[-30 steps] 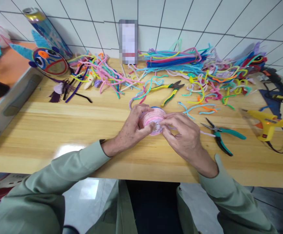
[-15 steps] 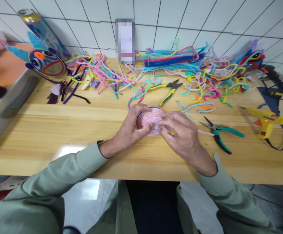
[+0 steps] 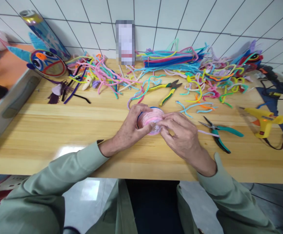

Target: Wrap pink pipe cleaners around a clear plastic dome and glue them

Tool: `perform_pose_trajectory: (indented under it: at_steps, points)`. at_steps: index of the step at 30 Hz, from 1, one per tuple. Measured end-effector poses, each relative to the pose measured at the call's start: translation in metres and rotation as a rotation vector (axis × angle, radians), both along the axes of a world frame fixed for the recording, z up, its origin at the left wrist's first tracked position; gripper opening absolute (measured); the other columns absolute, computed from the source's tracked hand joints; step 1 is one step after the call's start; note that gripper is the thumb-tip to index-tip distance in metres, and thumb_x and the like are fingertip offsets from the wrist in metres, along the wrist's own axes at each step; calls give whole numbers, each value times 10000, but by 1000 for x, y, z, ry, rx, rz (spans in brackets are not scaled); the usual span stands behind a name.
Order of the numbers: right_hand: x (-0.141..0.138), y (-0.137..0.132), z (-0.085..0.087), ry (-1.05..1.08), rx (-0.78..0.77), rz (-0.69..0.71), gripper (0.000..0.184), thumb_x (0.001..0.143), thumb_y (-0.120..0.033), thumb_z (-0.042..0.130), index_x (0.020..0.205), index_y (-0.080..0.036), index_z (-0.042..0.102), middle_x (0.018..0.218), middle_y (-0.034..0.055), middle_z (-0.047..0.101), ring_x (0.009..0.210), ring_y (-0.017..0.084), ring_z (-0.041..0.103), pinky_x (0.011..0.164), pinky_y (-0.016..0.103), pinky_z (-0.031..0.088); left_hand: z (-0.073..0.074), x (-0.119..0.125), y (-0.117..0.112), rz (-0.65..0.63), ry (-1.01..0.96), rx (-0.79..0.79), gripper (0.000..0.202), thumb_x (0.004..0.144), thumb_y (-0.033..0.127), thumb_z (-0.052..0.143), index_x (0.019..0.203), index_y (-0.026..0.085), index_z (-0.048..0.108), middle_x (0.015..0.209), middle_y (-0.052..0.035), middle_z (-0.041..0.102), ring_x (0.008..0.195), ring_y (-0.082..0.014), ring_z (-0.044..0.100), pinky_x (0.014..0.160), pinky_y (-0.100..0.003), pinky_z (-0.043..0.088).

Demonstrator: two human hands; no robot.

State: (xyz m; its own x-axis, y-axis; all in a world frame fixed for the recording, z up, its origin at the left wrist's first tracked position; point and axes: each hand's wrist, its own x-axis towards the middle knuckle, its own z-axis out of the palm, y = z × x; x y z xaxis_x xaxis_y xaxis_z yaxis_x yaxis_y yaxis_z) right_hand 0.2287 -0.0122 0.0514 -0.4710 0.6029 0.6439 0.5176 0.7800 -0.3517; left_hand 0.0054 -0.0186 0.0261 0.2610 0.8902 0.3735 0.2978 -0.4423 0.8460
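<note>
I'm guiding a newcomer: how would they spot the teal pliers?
On the wooden table, find the yellow glue gun at the right. Between it and the person's right hand lie open pliers. Their teal handles set them apart from the yellow-and-green pair farther back.

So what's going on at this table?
Someone's left hand holds a round pink piece at its left side, while the right hand has its fingertips at the near right side. Teal-handled pliers and a yellow glue gun lie to the right; a bundle of fuzzy colored strips lies by the wall.
</note>
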Motion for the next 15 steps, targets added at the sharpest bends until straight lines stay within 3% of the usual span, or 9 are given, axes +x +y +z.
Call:
perform_pose_trajectory:
  at_steps: [8,15]
  points:
    - [0,1,-1,6,-13,-8,286,932,-46,616,1008,-290,744,980,40,761,979,229,749,882,405,635,2,1,2,14,-16,-20,359,1066,480,632,1320,231,581,1370,-121,614,1326,-269,599,1170,-472,517]
    - [1,3,-4,26,0,8,259,945,-52,618,1015,-278,723,980,42,759,974,225,747,873,397,629,-4,-2,7,28,80,105,330,1050,411,666,1314,235,578,1333,-121,641,1316,-267,611,1170,-482,513]
